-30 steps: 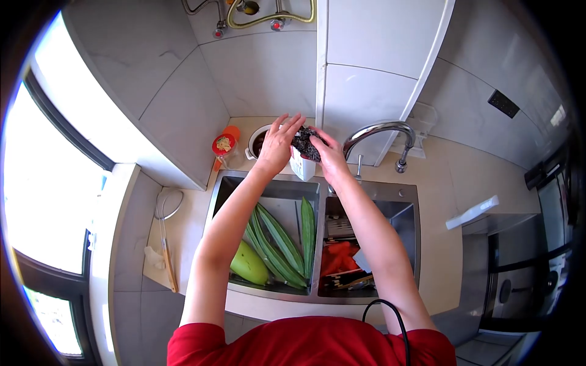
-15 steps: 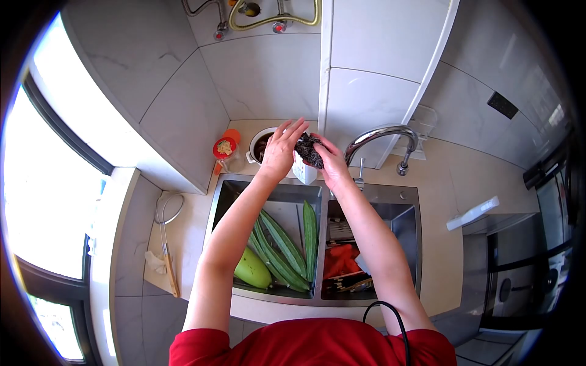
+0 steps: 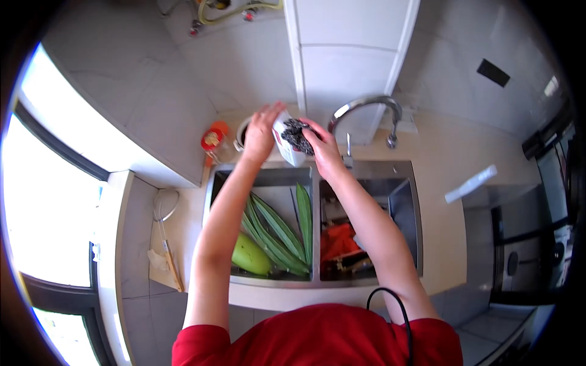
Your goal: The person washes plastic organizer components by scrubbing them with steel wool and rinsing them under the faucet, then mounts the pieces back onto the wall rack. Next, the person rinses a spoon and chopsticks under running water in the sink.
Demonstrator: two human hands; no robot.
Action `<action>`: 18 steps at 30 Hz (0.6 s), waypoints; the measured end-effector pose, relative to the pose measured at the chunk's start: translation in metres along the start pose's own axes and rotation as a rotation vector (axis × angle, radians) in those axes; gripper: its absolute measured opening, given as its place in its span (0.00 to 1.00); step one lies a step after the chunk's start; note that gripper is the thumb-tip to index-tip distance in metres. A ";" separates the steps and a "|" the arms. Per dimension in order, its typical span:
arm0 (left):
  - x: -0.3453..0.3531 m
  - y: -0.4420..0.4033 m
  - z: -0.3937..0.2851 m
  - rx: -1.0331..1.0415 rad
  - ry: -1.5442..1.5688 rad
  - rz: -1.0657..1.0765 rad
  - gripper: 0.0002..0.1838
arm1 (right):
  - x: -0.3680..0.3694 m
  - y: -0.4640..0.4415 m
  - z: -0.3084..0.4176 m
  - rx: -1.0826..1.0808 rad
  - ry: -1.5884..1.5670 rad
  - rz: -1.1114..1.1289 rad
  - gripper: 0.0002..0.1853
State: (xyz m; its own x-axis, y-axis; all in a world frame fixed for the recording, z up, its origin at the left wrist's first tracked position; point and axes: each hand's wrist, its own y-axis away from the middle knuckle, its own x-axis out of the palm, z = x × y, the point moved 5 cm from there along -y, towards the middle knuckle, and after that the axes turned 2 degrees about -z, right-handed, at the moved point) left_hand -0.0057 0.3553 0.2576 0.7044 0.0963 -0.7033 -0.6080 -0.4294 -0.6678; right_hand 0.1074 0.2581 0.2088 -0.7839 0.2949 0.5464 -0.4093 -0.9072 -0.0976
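Observation:
My right hand [image 3: 325, 151] grips a dark, stringy scrubber [image 3: 297, 135] that looks like a scouring ball, fingers and thumb curled about it. Just behind and below it is a white container [image 3: 294, 156] with some print, its top leaning left; whether it rests on the counter is unclear. My left hand [image 3: 261, 135] is beside the container's left side, fingers stretched out and somewhat blurred. Whether it touches the container cannot be made out. A white pot [image 3: 240, 138] is partly hidden behind the left hand.
The left sink basin holds ridged green gourds [image 3: 278, 227] and a smooth pale-green gourd [image 3: 250, 256]. Red items [image 3: 339, 241] and utensils lie in the right basin. A curved faucet [image 3: 366, 105] rises behind. A red-lidded jar [image 3: 213, 139] and a wire strainer [image 3: 166, 244] are left.
My hands have moved slightly apart, and more of the white container shows between them. The scrubber stays in my right hand. The whole view has shifted slightly.

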 end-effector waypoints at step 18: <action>0.271 0.219 -0.157 -0.292 -0.016 0.840 0.60 | -0.262 0.237 0.059 0.174 0.143 -0.467 0.16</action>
State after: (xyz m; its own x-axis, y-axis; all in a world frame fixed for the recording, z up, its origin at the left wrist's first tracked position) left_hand 0.1100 0.1460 -0.0413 0.0610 -0.3417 -0.9378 -0.8024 -0.5756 0.1575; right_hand 0.2436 -0.0518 0.0921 -0.5973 0.7070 0.3786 -0.6563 -0.7022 0.2758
